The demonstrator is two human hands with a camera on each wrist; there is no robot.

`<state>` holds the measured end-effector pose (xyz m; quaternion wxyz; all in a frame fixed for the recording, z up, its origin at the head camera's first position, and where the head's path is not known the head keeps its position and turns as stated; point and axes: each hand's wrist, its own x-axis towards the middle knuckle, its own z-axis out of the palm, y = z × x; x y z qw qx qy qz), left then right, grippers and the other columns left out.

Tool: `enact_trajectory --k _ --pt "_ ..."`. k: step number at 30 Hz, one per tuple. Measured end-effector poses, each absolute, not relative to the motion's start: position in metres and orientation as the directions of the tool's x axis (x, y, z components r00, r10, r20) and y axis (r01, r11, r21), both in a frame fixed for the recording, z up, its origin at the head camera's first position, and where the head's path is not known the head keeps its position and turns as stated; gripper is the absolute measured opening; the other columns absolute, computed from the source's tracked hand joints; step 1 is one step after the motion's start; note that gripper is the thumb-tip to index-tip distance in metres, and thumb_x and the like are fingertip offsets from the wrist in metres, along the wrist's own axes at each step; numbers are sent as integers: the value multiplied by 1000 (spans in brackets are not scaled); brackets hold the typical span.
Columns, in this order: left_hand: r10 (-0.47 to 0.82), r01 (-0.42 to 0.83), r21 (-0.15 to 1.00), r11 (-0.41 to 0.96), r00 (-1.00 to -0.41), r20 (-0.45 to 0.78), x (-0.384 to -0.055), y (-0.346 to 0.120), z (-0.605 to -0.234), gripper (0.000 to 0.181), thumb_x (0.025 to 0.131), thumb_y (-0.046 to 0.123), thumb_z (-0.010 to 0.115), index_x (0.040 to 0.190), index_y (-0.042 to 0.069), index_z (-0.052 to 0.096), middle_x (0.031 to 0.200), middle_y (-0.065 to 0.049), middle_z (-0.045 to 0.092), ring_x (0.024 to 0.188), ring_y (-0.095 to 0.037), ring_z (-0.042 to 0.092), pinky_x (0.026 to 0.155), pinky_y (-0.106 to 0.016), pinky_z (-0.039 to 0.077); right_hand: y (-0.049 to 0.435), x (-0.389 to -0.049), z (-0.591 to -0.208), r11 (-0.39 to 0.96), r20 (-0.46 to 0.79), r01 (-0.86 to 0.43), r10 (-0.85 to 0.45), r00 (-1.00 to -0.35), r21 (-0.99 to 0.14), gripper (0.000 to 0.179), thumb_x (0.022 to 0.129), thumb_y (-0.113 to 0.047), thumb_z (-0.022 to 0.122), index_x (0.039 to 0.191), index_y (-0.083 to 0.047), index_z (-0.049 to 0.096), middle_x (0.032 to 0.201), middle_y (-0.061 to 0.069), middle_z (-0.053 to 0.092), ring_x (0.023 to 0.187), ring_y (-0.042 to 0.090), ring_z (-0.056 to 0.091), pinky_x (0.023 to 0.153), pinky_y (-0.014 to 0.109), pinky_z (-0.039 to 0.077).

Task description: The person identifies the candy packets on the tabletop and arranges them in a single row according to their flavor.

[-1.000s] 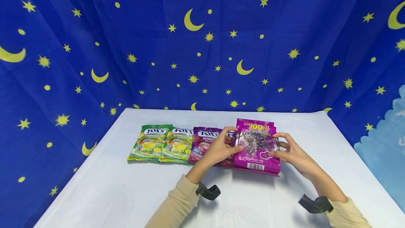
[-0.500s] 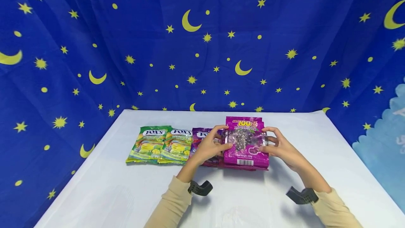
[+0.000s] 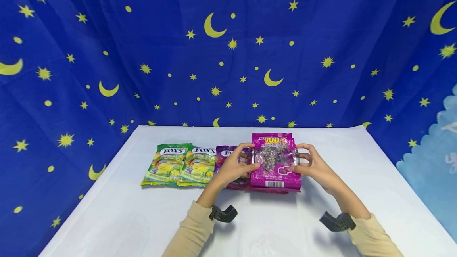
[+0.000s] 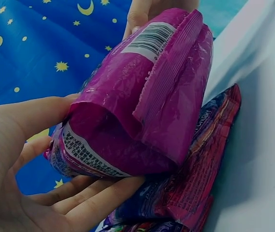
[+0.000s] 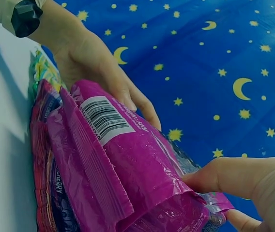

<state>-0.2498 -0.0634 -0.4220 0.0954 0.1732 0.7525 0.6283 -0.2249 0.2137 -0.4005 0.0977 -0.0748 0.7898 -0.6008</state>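
Observation:
A magenta candy bag with "LOT 100" lettering, a clear window of dark wrapped sweets and a barcode is held between both hands. My left hand grips its left side, thumb on the front and fingers around the edge. The right hand holds the opposite side in the same manner. Beneath the bag, in the left wrist view, lies a red and dark blue candy bag, largely covered in the head view. A purple Fox's berries bag is partly behind my left hand.
Two green Fox's Spring Tea bags lie overlapping at the left end of the row. All rest on a white-covered table. A blue curtain with yellow moons and stars rises behind and beside it.
Both hands have carried the magenta bag to the left, over the red and dark blue bag. In the last half second it has shifted only slightly.

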Motion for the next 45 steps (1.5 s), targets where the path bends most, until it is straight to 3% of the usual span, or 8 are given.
enact_trajectory --k 30,45 --pt "401 182 969 168 -911 102 -248 -61 -420 66 84 25 78 141 30 45 122 -18 47 77 -23 67 65 -42 59 219 -226 -403 196 -105 54 -264 -959 -979 85 82 -5 72 143 -8 13 141 32 29 115 39 55 86 37 52" --pt "450 91 989 120 -893 27 -246 -41 -417 68 83 17 78 142 24 44 125 -21 45 82 -26 66 68 -42 59 243 -224 -405 238 -165 101 -262 -951 -966 87 82 -9 73 143 -8 12 141 33 29 104 29 60 85 40 54"
